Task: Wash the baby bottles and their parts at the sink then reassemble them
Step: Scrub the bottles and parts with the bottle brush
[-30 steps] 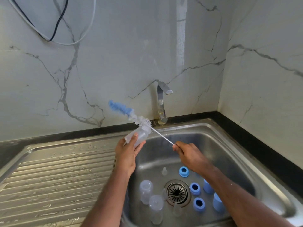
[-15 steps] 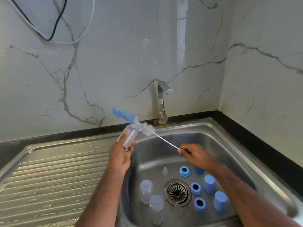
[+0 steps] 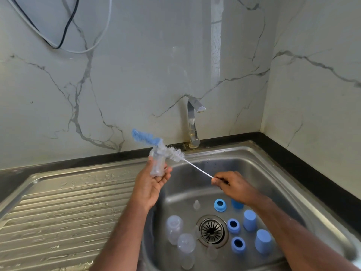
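The left hand [image 3: 151,184] holds a clear baby bottle [image 3: 157,163] upright above the sink's left edge, its grip clamped on the bottle with the thumb along the left side and the fingers curled behind. The right hand [image 3: 233,184], at 3 o'clock from the left, pinches the end of a white wire handle, its grip closed on the bottle brush [image 3: 172,150]. The brush runs up toward 10 o'clock: its white bristles lie across the bottle's mouth and its blue tip sticks out past the bottle against the marble wall.

Down in the steel sink [image 3: 273,165], around the drain [image 3: 212,230], lie the other parts. Two clear bottles [image 3: 173,225] sit at 9 and 7 o'clock from the drain. Three blue rings [image 3: 233,225] lie at 1, 3 and 5 o'clock, with blue caps [image 3: 250,220] further right. A small clear teat [image 3: 196,204] stands at 11 o'clock. The tap [image 3: 192,122] rises behind the basin, and the ribbed draining board [image 3: 64,208] lies wet on the left.
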The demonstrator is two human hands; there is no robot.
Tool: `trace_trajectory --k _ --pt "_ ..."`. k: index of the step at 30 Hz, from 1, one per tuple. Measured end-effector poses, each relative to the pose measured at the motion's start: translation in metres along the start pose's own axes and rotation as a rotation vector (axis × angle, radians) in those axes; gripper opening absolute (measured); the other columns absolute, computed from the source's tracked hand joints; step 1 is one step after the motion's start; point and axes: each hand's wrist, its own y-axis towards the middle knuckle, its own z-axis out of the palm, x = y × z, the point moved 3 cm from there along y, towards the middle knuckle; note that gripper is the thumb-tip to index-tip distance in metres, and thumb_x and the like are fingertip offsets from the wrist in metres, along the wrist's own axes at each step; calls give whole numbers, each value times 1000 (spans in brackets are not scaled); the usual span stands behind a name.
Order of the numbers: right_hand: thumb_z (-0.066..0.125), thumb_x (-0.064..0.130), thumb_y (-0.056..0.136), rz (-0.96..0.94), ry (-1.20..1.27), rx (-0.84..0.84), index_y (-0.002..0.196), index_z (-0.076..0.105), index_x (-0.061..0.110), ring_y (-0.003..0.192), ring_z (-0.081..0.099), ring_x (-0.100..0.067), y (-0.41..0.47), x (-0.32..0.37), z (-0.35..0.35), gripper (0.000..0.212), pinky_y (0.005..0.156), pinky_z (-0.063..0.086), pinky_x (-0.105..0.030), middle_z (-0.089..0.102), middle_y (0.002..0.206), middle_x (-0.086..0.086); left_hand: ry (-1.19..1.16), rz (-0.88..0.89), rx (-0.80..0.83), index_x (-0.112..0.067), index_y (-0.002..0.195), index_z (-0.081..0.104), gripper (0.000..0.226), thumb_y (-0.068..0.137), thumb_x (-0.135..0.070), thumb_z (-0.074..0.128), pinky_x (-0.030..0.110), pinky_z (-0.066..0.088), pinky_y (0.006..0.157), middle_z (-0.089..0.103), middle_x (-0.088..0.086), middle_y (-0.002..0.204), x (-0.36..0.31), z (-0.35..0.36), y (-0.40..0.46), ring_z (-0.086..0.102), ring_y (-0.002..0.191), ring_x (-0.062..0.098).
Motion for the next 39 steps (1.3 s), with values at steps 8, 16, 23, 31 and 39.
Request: trace_trajectory --k 8,16,23,31,39 --pt "69 32 95 7 118 41 88 77 34 58 52 -6 -1 7 8 11 59 51 -31 63 64 -4 -180 47 34 -6 135 55 50 91 -29 62 32 59 86 66 15 131 0 2 6 66 118 25" --pt "70 28 95 1 162 -38 85 79 31 55 51 -5 5 24 11 14 58 47 -25 62 62 -7 13 -34 26 -6 130 59 48 91 -34 63 48 58 88 69 16 126 20 16 2 68 115 29" --pt "55 48 100 75 117 27 96 78 22 57 47 -7 5 12 9 35 59 43 -29 52 60 5 -75 32 31 -6 141 50 52 96 -31 57 38 57 95 63 18 135 13 -1 13 63 124 31" --pt "62 40 99 99 70 71 92 78 34 51 42 -2 -5 -5 -10 18 58 40 -25 53 52 11 -175 66 63 -5 117 59 20 97 -6 53 35 60 81 69 12 102 10 4 16 66 101 24" --pt "65 36 97 36 55 -137 99 79 30 55 50 2 3 7 -2 15 55 39 -13 65 64 12 -260 42 30 -15 109 65 24 105 -18 42 44 55 91 72 9 101 6 2 9 67 97 24"
